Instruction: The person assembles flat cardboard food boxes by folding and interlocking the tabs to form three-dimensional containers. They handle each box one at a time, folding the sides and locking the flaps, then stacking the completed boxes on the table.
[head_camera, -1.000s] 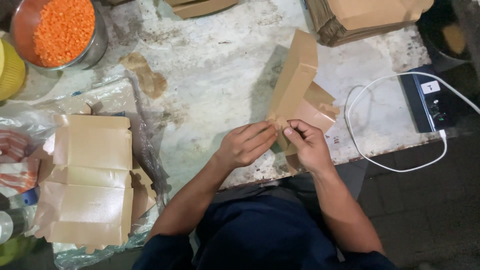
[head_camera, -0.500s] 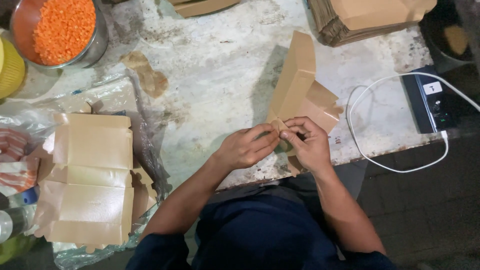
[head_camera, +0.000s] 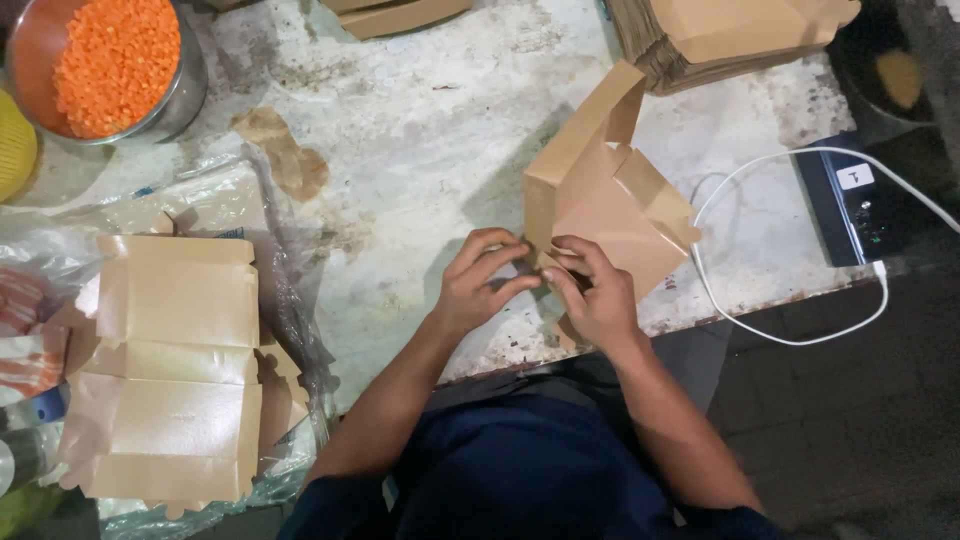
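While both hands pinch its lower flap, left hand (head_camera: 482, 285) and right hand (head_camera: 597, 298) fingers closed on it, the brown cardboard box (head_camera: 600, 200) (light, creasable, probably best gripped along folds) sits near the surface's (head_camera: 420, 130) front edge.

Head cam, top-down, close over table (head_camera: 420, 150)

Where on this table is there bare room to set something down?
The widest bare patch of table lies between the lentil bowl, the plastic sheet and the half-folded box. A smaller patch lies right of that box, crossed by the cable. The left side is crowded with flat boxes.
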